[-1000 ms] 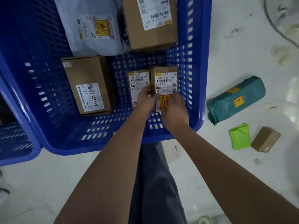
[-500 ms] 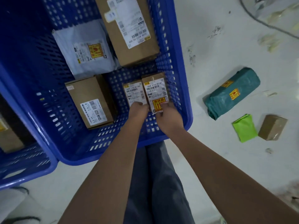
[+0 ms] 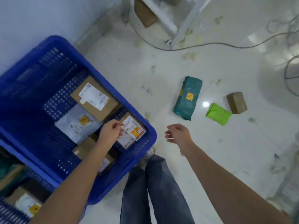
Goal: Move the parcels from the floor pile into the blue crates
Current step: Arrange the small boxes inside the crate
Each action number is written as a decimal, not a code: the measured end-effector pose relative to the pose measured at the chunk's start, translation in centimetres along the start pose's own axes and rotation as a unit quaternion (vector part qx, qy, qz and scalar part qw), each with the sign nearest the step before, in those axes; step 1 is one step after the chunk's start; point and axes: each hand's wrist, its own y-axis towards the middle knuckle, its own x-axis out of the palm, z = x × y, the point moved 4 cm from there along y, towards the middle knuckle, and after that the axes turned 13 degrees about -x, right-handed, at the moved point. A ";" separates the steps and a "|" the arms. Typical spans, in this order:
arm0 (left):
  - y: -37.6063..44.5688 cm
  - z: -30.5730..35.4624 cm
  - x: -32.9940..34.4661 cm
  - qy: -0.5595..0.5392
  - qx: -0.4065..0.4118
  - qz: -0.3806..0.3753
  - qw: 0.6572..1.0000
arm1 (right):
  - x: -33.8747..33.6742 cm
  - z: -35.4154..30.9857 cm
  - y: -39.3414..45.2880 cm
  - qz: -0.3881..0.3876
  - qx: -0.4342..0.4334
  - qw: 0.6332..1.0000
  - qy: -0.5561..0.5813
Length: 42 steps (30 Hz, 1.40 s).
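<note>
Left hand (image 3: 111, 132) loosely curled, empty, over blue crate (image 3: 150, 135) near corner | right hand (image 3: 178, 133) relaxed, empty, above floor | teal parcel (image 3: 188, 97), green pouch (image 3: 218, 113), brown box (image 3: 237, 102) on floor right of crate | pouches likely soft, light: grasp mid-body; box stiff: grip across sides.

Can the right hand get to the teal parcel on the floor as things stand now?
Probably yes. The right hand hangs open and holds nothing, outside the crate. Only bare floor lies between it and the teal parcel, which lies with its top uncovered.
</note>
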 end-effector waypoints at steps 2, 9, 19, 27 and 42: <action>0.5 2.0 -1.2 -0.011 0.005 0.042 0.999 | -3.6 -0.3 0.5 -0.002 0.016 1.000 0.020; -3.2 7.6 8.3 0.215 0.139 0.070 0.964 | -17.0 3.9 2.5 0.079 0.052 0.993 0.078; -5.4 8.6 34.5 0.444 -0.073 -0.130 0.883 | -32.6 12.9 7.7 0.124 0.147 0.963 0.187; -5.2 13.8 48.1 0.391 -0.102 -0.120 0.907 | -42.2 15.6 12.1 0.133 0.190 0.946 0.227; 5.4 24.8 63.0 0.498 0.002 -0.121 0.859 | -48.7 13.7 29.2 0.164 0.166 0.941 0.245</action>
